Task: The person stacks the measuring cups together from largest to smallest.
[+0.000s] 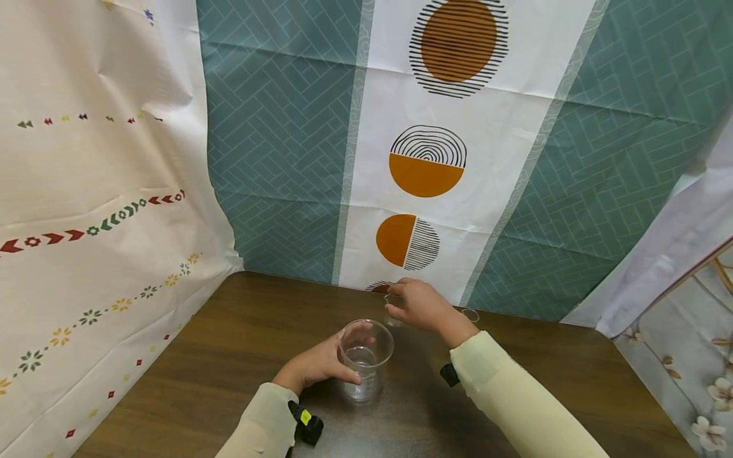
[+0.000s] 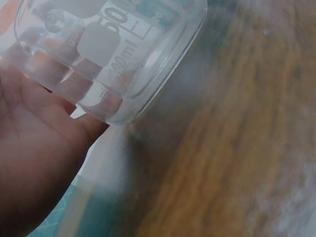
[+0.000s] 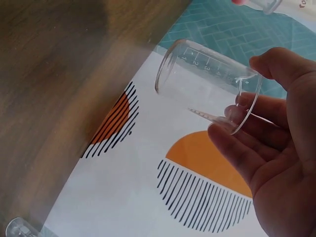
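Centrally in the head view, a large clear beaker [image 1: 366,376] is gripped by the left hand [image 1: 319,364], whose thumb is laid along the near side while the fingers are passed round behind the wall. Farther back and to the right, a small clear beaker [image 1: 393,321] is held by the right hand [image 1: 425,306] near the back edge of the wooden table [image 1: 229,343], close to the patterned backdrop [image 1: 275,159]. Beyond the right wrist, the rim of a third clear vessel [image 1: 471,315] can be seen. In the left wrist view, the large beaker's lower part is shown tilted across the frame, with white volume markings in "ml" on its wall, and the palm is held close against it; whether its base is rested on the table cannot be told. In the right wrist view, the small beaker is pinched at its rim between thumb and fingertips, its numbered scale turned upward and its base pointed toward the table; contact with the wood cannot be made out.
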Demonstrator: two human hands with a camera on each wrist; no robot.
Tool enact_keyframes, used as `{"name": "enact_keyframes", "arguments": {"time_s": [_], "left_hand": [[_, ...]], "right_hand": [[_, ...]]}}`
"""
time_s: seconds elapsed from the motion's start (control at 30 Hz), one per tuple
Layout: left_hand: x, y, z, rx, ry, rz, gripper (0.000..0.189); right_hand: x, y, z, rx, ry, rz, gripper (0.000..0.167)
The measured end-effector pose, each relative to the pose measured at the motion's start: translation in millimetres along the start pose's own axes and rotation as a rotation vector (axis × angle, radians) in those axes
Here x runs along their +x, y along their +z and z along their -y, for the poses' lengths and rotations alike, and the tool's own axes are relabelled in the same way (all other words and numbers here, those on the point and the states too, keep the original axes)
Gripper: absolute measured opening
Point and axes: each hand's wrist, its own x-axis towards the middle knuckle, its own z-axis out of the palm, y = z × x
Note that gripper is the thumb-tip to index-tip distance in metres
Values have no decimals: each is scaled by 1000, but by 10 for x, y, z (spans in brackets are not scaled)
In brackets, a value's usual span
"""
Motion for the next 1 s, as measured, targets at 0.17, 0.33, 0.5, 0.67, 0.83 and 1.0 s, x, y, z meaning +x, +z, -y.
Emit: {"name": "enact_keyframes", "arguments": {"time_s": [0.17,0.33,0.5,0.67,0.83,1.0], "left_hand": [[-2,-1,1,5,6,-1,94],[-7,3,0,-3,3,-2,93],[-8,11,-17,-6,7,-1,94],[-10,11,-24,0,7,0,94],[-8,4,-7,8,8,5,93],[-6,4,1,5,4,7,93]], "right_hand": [[-2,-16,-2,-16,-11,-8,37],[-15,-47,17,-9,-12,-4,37],[-36,-94,56,-3,-26,-10,36],[-49,-133,84,-14,-37,-17,36],[-56,-161,115,-27,-42,-24,35],[-60,-183,155,-41,-45,-30,33]]}}
